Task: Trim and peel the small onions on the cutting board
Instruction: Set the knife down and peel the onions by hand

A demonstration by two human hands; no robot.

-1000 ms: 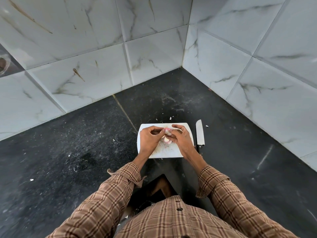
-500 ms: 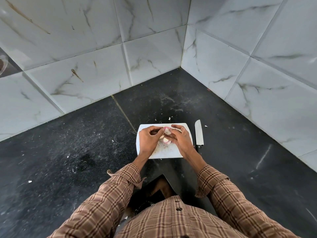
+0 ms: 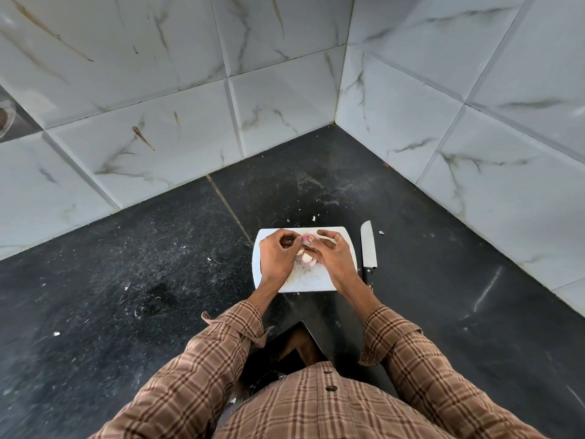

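Observation:
A white cutting board [image 3: 311, 282] lies on the black counter. Above it my right hand [image 3: 335, 256] pinches a small pink onion [image 3: 306, 238] between thumb and fingertips. My left hand [image 3: 276, 256] is curled beside it, its fingertips pinching at the onion's skin. More small onions [image 3: 307, 258], pale and pink, lie on the board between my hands, partly hidden by them.
A knife [image 3: 368, 248] lies on the counter just right of the board, blade pointing away from me. Bits of peel are scattered on the black counter [image 3: 158, 264]. Tiled walls meet in a corner behind the board.
My hands have drawn slightly apart, and the pink onion now shows between the fingertips.

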